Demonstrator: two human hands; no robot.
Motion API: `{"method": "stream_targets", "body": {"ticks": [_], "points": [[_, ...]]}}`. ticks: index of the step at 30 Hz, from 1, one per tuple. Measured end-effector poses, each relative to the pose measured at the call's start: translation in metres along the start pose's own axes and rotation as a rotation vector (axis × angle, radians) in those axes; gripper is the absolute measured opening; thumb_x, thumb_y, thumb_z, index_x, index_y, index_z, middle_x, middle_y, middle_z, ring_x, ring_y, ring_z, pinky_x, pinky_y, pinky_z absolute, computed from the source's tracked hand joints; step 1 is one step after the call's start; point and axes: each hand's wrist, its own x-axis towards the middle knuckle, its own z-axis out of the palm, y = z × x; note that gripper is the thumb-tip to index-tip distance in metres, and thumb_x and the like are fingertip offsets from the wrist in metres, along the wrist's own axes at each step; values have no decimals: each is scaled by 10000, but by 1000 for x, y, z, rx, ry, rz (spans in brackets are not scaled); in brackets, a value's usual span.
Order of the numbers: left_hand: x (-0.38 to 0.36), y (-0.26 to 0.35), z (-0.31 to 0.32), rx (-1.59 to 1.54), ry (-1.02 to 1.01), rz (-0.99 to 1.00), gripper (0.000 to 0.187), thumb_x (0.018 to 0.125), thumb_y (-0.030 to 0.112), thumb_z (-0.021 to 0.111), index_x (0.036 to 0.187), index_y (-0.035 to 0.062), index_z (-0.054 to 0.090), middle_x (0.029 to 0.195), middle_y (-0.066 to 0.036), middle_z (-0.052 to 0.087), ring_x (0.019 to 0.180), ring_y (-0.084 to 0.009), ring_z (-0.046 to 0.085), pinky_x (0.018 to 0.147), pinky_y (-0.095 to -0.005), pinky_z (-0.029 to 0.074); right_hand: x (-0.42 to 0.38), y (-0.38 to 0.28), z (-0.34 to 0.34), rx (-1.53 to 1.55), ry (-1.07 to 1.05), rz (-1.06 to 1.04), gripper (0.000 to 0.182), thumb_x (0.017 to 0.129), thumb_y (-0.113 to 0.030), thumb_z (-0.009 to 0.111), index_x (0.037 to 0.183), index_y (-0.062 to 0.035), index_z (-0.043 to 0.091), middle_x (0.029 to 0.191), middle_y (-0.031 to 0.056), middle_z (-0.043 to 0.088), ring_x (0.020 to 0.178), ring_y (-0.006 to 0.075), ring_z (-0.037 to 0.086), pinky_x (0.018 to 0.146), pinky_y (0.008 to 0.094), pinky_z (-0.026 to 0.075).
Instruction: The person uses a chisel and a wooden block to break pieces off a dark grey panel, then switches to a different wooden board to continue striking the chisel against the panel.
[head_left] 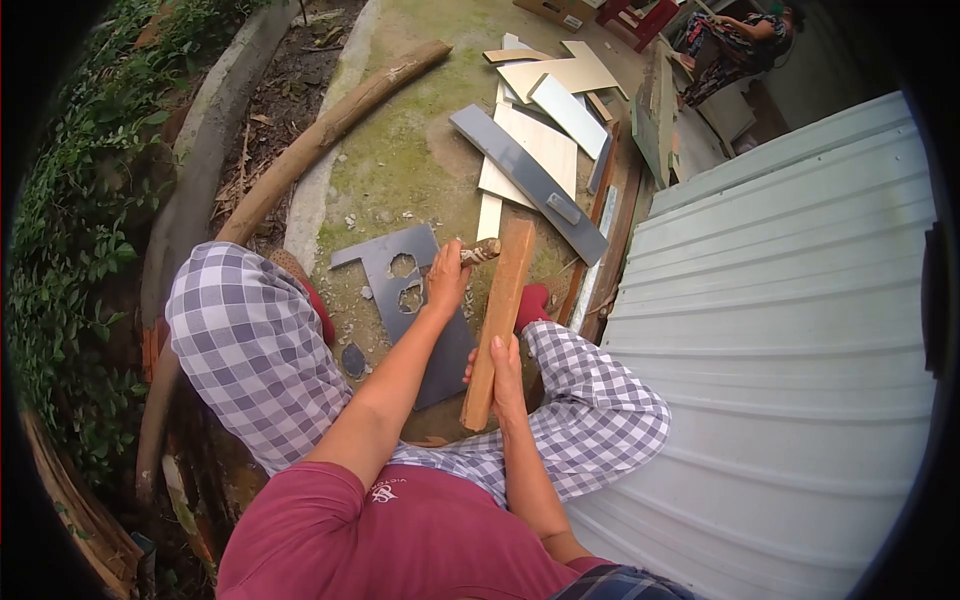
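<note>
My left hand (pixel 446 278) is closed around a short, mottled brown-and-white stick-like piece (pixel 481 252), whose far end overlaps the upper part of a wooden beam in this view. What the rest of that piece looks like is hidden in my fist. Lower down, my right hand (pixel 507 375) grips the reddish-brown wooden beam (pixel 503 305), which is tilted upright between my knees. Beneath my left arm, on the ground, lies a dark grey board (pixel 445 365) with jagged holes broken through it. Small chips and a loose dark fragment (pixel 353 360) lie beside the board.
Ahead is a pile of pale boards (pixel 540 150) with a long grey plank (pixel 530 180) across it. A log (pixel 330 130) runs along the left, near green plants (pixel 70 230). Corrugated metal sheeting (pixel 770 330) rises on my right. Another person (pixel 735 45) sits at the upper right.
</note>
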Motion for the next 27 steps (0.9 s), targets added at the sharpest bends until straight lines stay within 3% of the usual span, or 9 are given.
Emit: {"method": "stream_targets", "body": {"ticks": [19,27], "points": [[3,-2,3,36,-51,-25,304,780,53,644,1042,78,492,979,-146,568,959,-380,558,787,-471,452,0,0,-1,80,27,73,442,945,-468,489,1163,-103,370,820,84,557,626,152,592,553,288,538],[3,-6,-3,-24,-37,-18,355,772,59,665,1072,73,476,995,-152,565,965,-375,563,789,-466,461,4,4,-5,68,-28,53,447,943,-462,496,1162,-95,365,825,87,554,638,154,595,560,291,539]]}}
